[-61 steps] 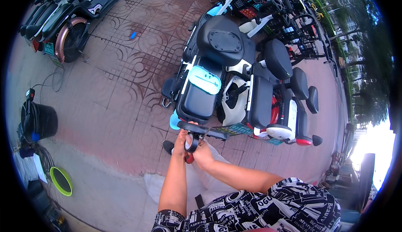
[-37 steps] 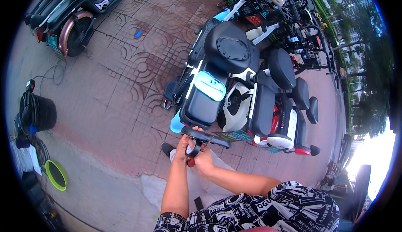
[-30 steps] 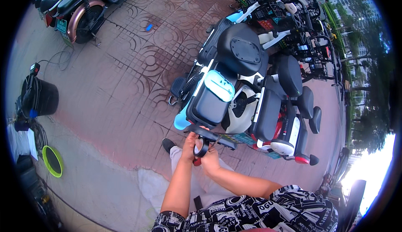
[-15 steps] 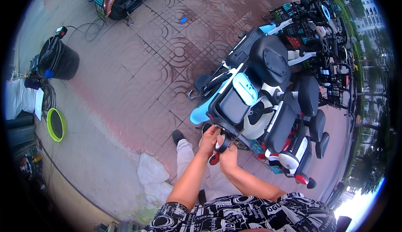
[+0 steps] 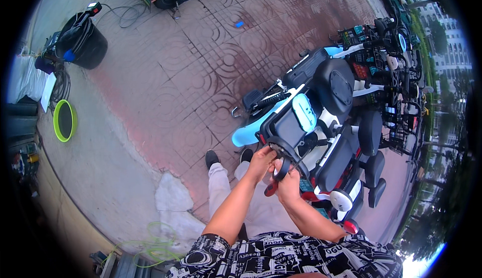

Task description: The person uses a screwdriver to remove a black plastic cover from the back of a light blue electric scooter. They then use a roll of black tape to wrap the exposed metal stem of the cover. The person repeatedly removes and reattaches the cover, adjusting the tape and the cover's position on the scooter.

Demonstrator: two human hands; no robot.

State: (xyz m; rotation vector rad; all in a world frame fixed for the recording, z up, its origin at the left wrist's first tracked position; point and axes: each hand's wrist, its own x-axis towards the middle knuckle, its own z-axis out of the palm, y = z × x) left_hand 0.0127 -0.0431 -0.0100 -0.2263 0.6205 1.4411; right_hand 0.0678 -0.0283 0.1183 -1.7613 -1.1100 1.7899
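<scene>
Two hands work together at the rear of a blue-and-white electric scooter [image 5: 301,122] parked on the patterned brick pavement [image 5: 201,77].

1. Left hand [image 5: 261,160]: it is closed on the lower edge of the scooter's black rear carrier [image 5: 283,150]. Judged from this hold, its job is to steady the part; keep the grip firm and the wrist straight.
2. Right hand [image 5: 287,182]: it is closed around a red-handled hand tool [image 5: 273,185], whose working end meets a black ring-shaped fitting [image 5: 282,167] just below the carrier. What kind of tool it is cannot be told.
3. Seat the tool squarely before loading it; a slip would likely drive it toward the left fingers, which lie just beside it.
4. Keep both feet clear; the black shoes [image 5: 212,158] stand near the rear wheel.
</scene>
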